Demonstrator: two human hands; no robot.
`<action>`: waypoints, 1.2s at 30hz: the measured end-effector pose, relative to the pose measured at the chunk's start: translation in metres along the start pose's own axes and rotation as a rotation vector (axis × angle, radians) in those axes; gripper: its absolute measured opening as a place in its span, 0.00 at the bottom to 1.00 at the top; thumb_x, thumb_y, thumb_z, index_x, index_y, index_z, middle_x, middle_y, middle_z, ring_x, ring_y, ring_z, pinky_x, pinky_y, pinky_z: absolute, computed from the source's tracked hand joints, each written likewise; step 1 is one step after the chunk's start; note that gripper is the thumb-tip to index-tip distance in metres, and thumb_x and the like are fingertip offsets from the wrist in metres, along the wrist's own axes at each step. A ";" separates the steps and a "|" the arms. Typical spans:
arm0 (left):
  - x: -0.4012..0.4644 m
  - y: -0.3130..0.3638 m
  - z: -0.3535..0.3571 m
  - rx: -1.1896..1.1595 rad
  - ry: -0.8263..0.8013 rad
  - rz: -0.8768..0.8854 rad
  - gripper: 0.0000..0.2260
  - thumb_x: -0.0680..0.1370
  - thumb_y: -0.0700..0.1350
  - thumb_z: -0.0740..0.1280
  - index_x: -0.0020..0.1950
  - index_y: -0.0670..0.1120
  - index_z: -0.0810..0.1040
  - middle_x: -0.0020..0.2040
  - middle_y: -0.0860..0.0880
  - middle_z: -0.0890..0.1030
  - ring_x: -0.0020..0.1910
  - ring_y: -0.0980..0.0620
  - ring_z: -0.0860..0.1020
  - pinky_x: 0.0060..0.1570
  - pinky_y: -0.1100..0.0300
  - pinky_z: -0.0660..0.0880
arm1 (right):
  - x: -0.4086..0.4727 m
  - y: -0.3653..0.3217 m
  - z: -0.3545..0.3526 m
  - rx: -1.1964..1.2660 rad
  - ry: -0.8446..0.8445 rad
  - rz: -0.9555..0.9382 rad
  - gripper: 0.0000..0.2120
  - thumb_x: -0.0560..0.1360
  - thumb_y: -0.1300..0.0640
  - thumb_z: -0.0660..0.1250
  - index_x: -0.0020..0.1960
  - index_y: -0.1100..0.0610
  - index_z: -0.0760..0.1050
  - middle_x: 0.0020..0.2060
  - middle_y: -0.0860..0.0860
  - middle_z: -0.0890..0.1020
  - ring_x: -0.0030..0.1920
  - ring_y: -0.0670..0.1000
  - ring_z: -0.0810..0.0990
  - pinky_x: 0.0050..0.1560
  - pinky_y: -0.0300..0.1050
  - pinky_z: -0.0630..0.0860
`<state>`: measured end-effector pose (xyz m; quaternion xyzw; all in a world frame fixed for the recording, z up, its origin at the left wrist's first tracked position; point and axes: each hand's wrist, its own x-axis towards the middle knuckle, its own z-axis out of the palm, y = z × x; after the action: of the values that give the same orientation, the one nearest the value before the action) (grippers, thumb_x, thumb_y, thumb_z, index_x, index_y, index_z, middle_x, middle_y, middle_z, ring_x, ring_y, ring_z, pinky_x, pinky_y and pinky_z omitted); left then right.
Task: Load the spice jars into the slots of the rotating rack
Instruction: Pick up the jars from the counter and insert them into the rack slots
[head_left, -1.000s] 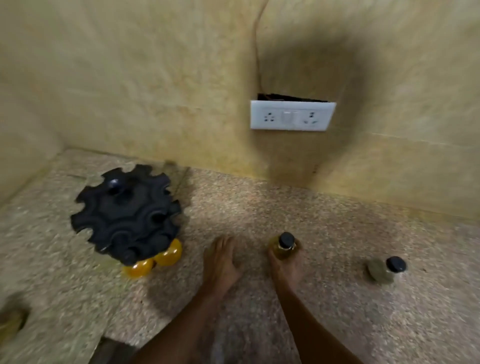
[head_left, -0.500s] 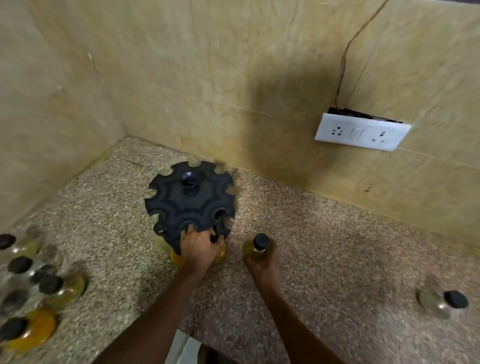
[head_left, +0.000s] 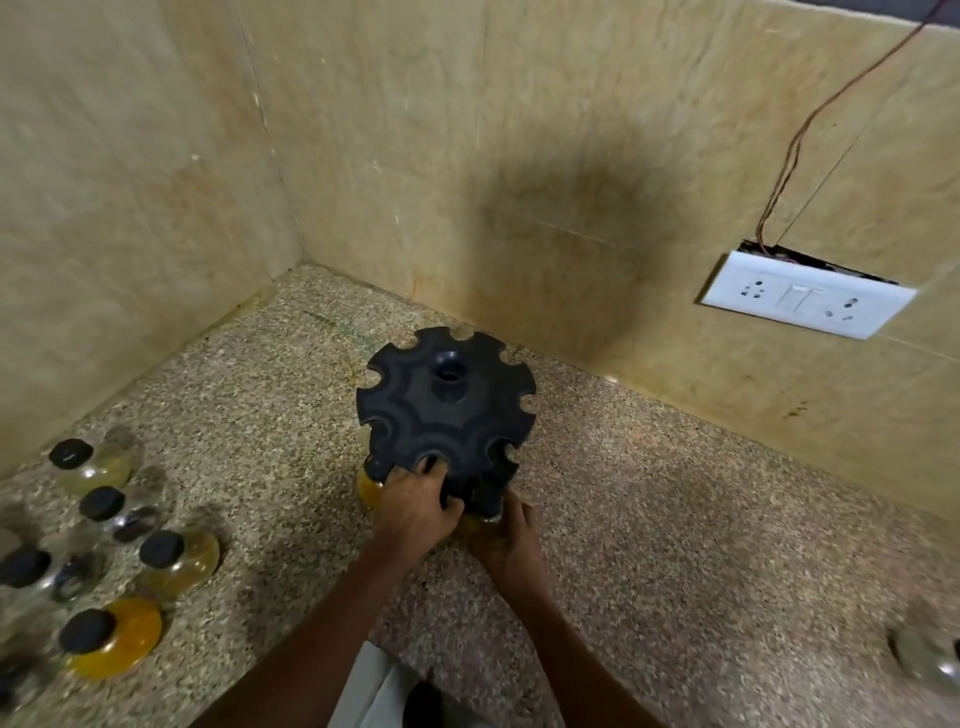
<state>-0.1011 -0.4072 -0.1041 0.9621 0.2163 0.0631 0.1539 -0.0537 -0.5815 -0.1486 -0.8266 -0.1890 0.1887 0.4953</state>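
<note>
Black rack (head_left: 445, 410) stands on the speckled counter (head_left: 649, 519) near the wall corner, notched slots around its top rim. Left hand (head_left: 415, 506) grips the rack's near edge, fingers (head_left: 434, 475) curled over the rim, tips hooked into a near slot. Right hand (head_left: 506, 538) sits just right of the left hand, low at the rack's near side, wrapped around a jar (head_left: 480, 506) with a dark cap that sits under the rim at a near slot; cannot tell if the jar is fully seated. Right fingers are mostly hidden behind the jar and rack, so their exact spread cannot be told, but the hand is closed on the jar. A yellow jar (head_left: 368, 488) peeks out just left of the left fingers, under the rim, already in the rack. Well left of both hands, loose jars with black caps stand in a cluster on the counter: orange jar (head_left: 111, 636) nearest, amber jar (head_left: 176, 556) beyond it, pale jar (head_left: 88, 462) farthest; others blurred. Far right of the right hand, one blurred jar (head_left: 930, 654) at the frame edge. White socket plate (head_left: 805, 293) on the wall, wires (head_left: 810, 135) running up from it.
</note>
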 end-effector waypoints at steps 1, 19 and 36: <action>0.000 -0.001 0.001 0.020 -0.018 0.017 0.27 0.71 0.62 0.60 0.63 0.49 0.80 0.59 0.46 0.81 0.59 0.40 0.79 0.58 0.48 0.76 | 0.000 -0.001 0.001 0.011 -0.008 -0.001 0.36 0.74 0.42 0.76 0.77 0.42 0.65 0.64 0.43 0.69 0.59 0.45 0.79 0.58 0.41 0.81; -0.005 0.015 -0.004 -0.026 0.132 0.051 0.30 0.71 0.71 0.67 0.66 0.55 0.80 0.62 0.43 0.80 0.61 0.37 0.78 0.58 0.45 0.73 | 0.020 -0.006 0.005 -0.041 0.003 -0.031 0.27 0.76 0.50 0.74 0.71 0.40 0.67 0.60 0.44 0.73 0.55 0.45 0.79 0.51 0.36 0.80; -0.035 0.148 0.042 -0.022 -0.076 0.211 0.33 0.70 0.59 0.71 0.73 0.49 0.72 0.72 0.44 0.73 0.72 0.43 0.70 0.68 0.40 0.69 | -0.028 0.069 -0.093 -0.175 0.143 0.101 0.29 0.77 0.55 0.72 0.76 0.54 0.68 0.69 0.51 0.71 0.63 0.53 0.78 0.61 0.51 0.80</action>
<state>-0.0657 -0.5608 -0.0980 0.9794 0.1072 0.0449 0.1649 -0.0227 -0.6950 -0.1655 -0.8864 -0.1271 0.1370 0.4235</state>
